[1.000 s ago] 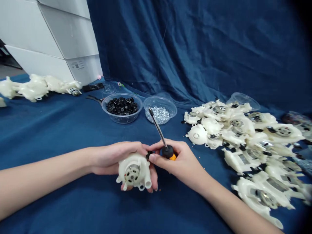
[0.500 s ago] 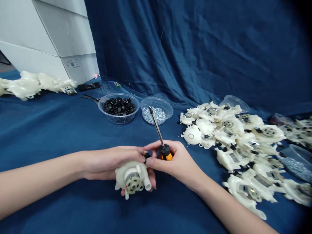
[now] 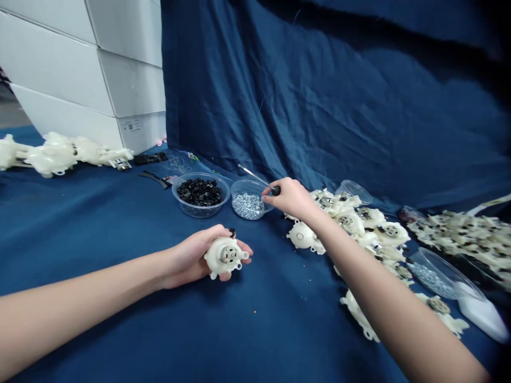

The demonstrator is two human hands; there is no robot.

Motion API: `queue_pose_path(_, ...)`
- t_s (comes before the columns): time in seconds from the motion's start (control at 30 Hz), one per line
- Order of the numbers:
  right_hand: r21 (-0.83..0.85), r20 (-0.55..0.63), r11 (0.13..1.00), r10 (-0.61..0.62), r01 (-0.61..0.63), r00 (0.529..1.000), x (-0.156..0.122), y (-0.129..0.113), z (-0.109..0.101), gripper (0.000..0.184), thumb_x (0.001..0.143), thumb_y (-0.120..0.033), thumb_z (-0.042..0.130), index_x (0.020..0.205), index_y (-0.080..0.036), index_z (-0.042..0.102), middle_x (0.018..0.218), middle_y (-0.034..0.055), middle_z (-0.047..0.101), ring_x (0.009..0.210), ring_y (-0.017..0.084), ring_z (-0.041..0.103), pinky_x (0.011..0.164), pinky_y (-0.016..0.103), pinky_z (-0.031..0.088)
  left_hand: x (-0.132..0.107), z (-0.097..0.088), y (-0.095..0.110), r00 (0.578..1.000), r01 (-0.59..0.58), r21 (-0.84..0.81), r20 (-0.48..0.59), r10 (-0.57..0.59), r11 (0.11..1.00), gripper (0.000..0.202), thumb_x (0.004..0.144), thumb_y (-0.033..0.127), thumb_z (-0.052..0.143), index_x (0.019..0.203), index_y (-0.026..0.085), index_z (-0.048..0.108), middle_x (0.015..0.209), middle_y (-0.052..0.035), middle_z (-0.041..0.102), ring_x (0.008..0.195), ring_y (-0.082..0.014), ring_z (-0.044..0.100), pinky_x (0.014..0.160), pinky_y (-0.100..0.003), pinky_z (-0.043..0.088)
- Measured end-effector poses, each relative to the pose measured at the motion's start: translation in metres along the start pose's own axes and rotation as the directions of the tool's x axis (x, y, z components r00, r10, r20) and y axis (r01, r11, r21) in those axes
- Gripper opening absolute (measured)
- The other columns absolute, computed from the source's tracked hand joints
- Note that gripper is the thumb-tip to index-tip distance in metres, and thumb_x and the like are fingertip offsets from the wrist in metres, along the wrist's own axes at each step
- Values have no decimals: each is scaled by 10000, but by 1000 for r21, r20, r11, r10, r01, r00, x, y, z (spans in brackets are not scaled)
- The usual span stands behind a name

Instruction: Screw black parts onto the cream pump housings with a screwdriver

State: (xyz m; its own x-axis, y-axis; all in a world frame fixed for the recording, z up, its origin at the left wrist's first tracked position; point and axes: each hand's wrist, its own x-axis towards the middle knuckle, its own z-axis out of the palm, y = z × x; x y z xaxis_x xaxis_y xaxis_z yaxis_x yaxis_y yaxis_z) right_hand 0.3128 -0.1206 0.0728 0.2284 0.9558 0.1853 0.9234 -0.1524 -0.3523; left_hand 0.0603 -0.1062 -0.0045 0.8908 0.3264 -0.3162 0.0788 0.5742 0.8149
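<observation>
My left hand (image 3: 191, 259) cradles a white plastic pump housing (image 3: 224, 256), palm up, with its round motor end facing me and a small black part (image 3: 232, 232) on its top edge. My right hand (image 3: 289, 198) is well away from it, over the rim of a clear bowl of silver screws (image 3: 236, 187). In its fingers is a screwdriver (image 3: 255, 177), black handle end showing and thin shaft pointing back and left. The handle's orange part is hidden by my fingers.
A clear bowl of black parts (image 3: 202, 211) stands left of the screws. White housings lie heaped (image 3: 347, 221) under my right forearm, with more at far right (image 3: 459, 231), and in a row at back left (image 3: 51, 154). Blue cloth (image 3: 319, 106) hangs behind; white boxes (image 3: 80, 69) stand back left.
My right hand has left the housing and moved up and right with the screwdriver, now over the screw bowl. My left hand has drawn back, and the housing has turned slightly in it.
</observation>
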Motion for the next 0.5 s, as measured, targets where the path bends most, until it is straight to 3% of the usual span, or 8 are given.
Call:
queue_pose_path(0.17,-217,61,976,21,-7,998,25,-14,23,174,706,-344,843,851,-251,814,908,86,747,887,274,682,779,357,488,2,-6,-1,999,-22,-48,-38,20,999,470,918,458,504,1036,78,755,1057,-186,753,794,-205,645,612,-267,492)
queue_pose_path(0.33,-323,29,946,20,-9,999,24,-13,36,219,850,-341,716,1029,-238,789,1032,116,749,964,275,698,828,359,501,2,-5,0,998,-12,-46,-60,10,999,506,917,460,482,1056,51,745,1040,-194,755,699,-176,625,602,-263,474)
queue_pose_path(0.5,-348,85,936,-15,44,996,27,-10,34,234,890,-363,715,1025,-176,750,1032,115,738,982,252,688,892,411,523,3,-7,-1,998,-35,-58,-50,32,998,465,911,443,512,1029,60,748,1073,-202,759,730,-194,637,600,-275,487)
